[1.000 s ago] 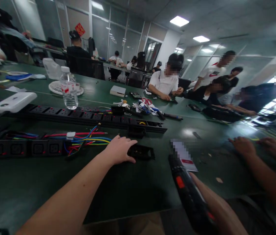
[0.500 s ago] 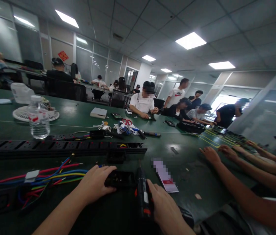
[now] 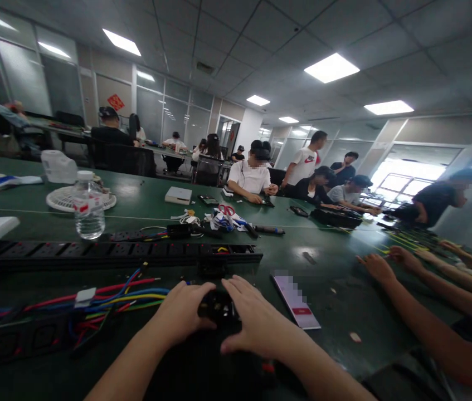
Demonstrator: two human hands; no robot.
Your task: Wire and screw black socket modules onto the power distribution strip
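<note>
My left hand (image 3: 183, 312) is closed around the left end of a small black plastic housing (image 3: 219, 306) with metal parts inside. At the housing's right end, my right hand (image 3: 254, 320) has its thumb spread away from the fingers; the fingertips are at the far edge, and whether they press on it I cannot tell. Under my right wrist, a dark shape with a red spot (image 3: 268, 367) shows, perhaps the electric screwdriver. To the left of my left hand lie red, blue, yellow and green wires (image 3: 135, 298) running from a black socket strip (image 3: 30, 337).
Behind the hands lies a long black socket strip (image 3: 114, 253). A phone (image 3: 296, 301) lies to the right. Further back are a water bottle (image 3: 89, 209), a white basket (image 3: 58, 201) and red scissors (image 3: 225, 210). A co-worker's arm (image 3: 411, 306) rests at right.
My right hand has let go of the electric screwdriver and moved left to the black housing. My left hand stays on the housing. The view has turned slightly left.
</note>
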